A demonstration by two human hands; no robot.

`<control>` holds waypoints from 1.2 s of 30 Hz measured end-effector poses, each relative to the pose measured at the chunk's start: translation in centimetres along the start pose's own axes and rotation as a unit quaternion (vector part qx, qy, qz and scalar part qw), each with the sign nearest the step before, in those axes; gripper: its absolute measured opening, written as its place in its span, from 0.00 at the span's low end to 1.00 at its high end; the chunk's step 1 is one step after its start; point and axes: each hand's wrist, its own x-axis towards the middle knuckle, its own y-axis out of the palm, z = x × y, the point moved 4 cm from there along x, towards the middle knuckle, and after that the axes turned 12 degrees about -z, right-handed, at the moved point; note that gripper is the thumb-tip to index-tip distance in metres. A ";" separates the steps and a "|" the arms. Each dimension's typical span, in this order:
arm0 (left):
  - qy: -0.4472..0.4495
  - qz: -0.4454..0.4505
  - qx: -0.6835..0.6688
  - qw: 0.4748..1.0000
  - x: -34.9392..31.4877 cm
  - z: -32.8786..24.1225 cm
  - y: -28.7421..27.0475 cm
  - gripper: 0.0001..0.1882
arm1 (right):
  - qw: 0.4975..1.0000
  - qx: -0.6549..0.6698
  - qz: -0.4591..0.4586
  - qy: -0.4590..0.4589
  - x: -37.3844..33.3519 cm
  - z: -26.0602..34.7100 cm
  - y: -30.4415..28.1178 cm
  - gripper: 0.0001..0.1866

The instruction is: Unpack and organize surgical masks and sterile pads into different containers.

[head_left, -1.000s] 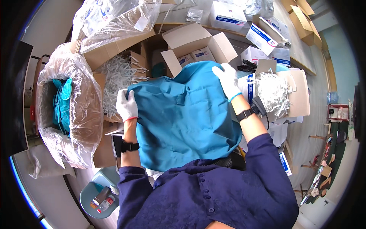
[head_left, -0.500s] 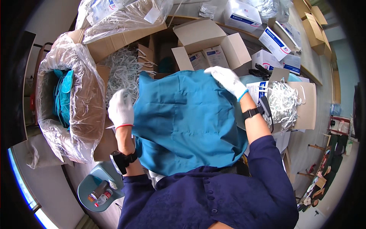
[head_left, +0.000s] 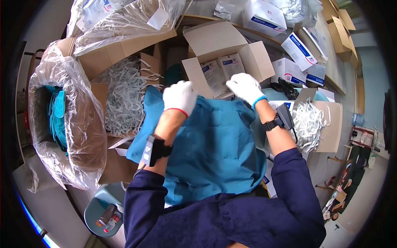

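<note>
A large teal cloth (head_left: pixel 215 144) lies spread over the work surface in front of me. My left hand (head_left: pixel 179 97), in a white glove, grips the cloth's far edge near its middle. My right hand (head_left: pixel 245 87), also gloved in white, pinches the same far edge a little to the right. Both wrists carry dark bands. Behind the hands stands an open cardboard box (head_left: pixel 223 53) with small white packets inside.
A plastic-lined carton (head_left: pixel 62 120) at the left holds folded teal cloths. Piles of white strips fill a box (head_left: pixel 124 95) at the back left and another box (head_left: pixel 318 124) at the right. White and blue cartons (head_left: pixel 297 49) stand at the back right. A teal stool (head_left: pixel 103 206) is at the lower left.
Both hands have come together from the cloth's outer corners toward the middle of its far edge, folding the cloth narrower. The view has tilted slightly.
</note>
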 end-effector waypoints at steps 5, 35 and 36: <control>0.140 0.017 -0.132 0.981 0.3 -2.3 7.9 0.22 | 0.986 -0.024 0.026 0.164 6.1 -2.0 3.6 0.32; 0.062 -0.042 -0.209 0.975 2.8 -3.8 6.3 0.07 | 0.920 0.302 -0.245 -0.043 4.7 -2.6 0.2 0.22; 0.075 -0.139 -0.279 0.947 3.4 -4.8 3.1 0.16 | 0.912 0.317 -0.256 0.041 3.5 -4.0 -0.6 0.21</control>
